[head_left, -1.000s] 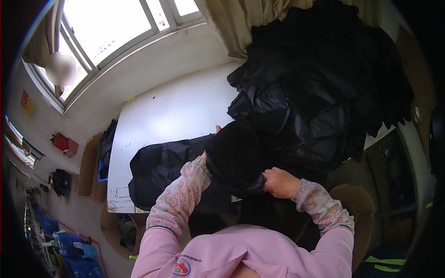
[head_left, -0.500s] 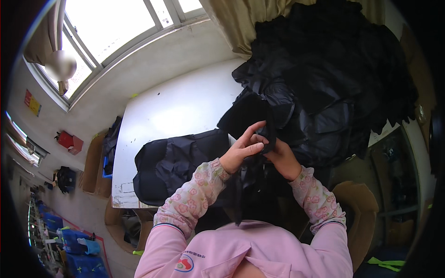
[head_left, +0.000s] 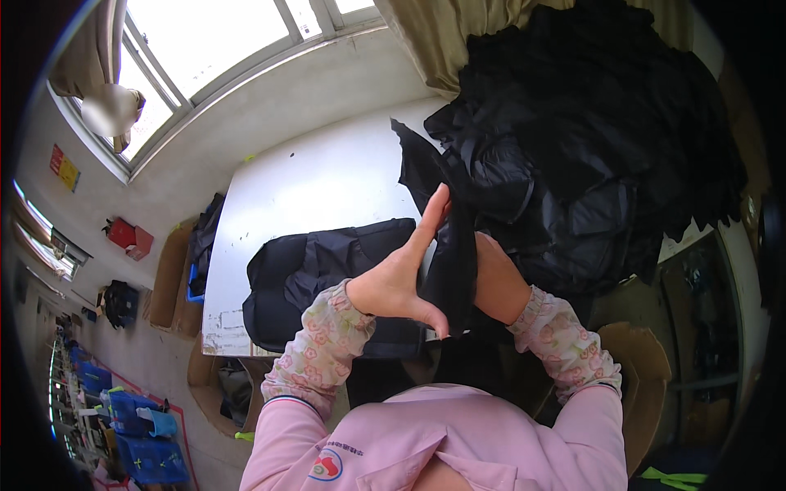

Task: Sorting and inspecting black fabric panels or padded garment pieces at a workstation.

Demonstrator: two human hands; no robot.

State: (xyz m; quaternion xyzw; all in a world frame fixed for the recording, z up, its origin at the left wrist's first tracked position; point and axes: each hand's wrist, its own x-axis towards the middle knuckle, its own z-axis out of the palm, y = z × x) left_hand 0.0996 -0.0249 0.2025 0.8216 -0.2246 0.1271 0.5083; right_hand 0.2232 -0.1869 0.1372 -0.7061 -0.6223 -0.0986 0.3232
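Note:
A black fabric piece [head_left: 453,260] stands upright between my two hands, its narrow upper end [head_left: 417,155] reaching toward the pile. On its left side my left hand [head_left: 389,282] lies against it, thumb and one finger stretched wide apart; the other fingers hardly show. Beyond the cloth, my right hand [head_left: 498,282] has its fingers hidden behind it, and the raised cloth appears to be held there. Left of my hands, a black padded fabric piece [head_left: 315,274] with a wrinkled middle lies flat at the table's near edge.
A large heap of black fabric pieces [head_left: 589,139] covers the right of the white table [head_left: 327,180]. Cardboard boxes [head_left: 634,368] stand below at right and below at left. A window and curtain [head_left: 426,41] are behind; blue bins [head_left: 147,438] stand far left.
My left hand has gone from bent fingers near the right hand to a wide spread. The bunched black cloth now stands up as a long panel between my hands.

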